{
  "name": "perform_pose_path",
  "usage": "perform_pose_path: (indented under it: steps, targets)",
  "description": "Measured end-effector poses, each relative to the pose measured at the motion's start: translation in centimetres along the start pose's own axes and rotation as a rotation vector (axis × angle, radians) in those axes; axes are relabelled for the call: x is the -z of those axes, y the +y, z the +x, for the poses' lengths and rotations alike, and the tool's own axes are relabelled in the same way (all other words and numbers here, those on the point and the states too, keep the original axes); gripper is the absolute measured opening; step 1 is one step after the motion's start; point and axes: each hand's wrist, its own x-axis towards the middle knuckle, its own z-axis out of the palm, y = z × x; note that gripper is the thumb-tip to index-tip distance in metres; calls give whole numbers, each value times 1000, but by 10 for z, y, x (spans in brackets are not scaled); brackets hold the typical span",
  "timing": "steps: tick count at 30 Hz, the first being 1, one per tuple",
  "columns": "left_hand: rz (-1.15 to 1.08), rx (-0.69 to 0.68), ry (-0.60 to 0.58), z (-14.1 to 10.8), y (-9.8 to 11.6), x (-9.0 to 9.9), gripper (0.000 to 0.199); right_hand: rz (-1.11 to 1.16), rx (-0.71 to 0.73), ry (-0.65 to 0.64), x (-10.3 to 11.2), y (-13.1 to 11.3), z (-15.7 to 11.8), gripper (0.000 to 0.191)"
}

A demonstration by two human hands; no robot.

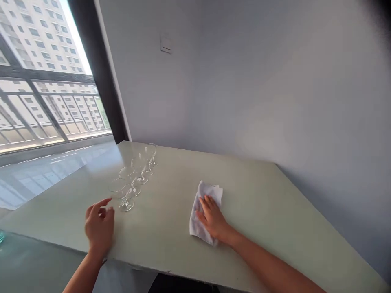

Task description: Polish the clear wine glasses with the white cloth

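Observation:
A folded white cloth [195, 221] lies on the pale table. My right hand [212, 217] rests flat on top of it, fingers stretched forward and not wrapped round it. Several clear stemmed glasses stand upright in a slanting row on the left part of the table. The nearest glass [126, 204] is just to the right of my left hand [100, 224]. That hand holds nothing; its index finger reaches toward the glass while the other fingers are partly curled. Whether the fingertip touches the rim I cannot tell. Farthest back in the row is another stemmed glass [150, 150].
The table [259, 228] meets grey walls at the back and right. A large window [55, 81] with a railing is at the left. A wall switch [165, 44] sits above the table. Part of a greenish glassy thing [1, 237] shows at the left edge.

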Motion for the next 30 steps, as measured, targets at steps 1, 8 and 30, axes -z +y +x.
perform_pose_path:
  steps: [1, 8, 30]
  targets:
    - [-13, -4, 97, -9, 6, 5, 27, 5, 27, -23, -5, -7, 3, 61]
    - [-333, -54, 17, -78, 42, -1, 26, 57, 173, -89, -28, -38, 61, 69]
    - [-36, -720, -840, -103, 50, -25, 18, -338, -801, 3, 125, 256, -41, 58]
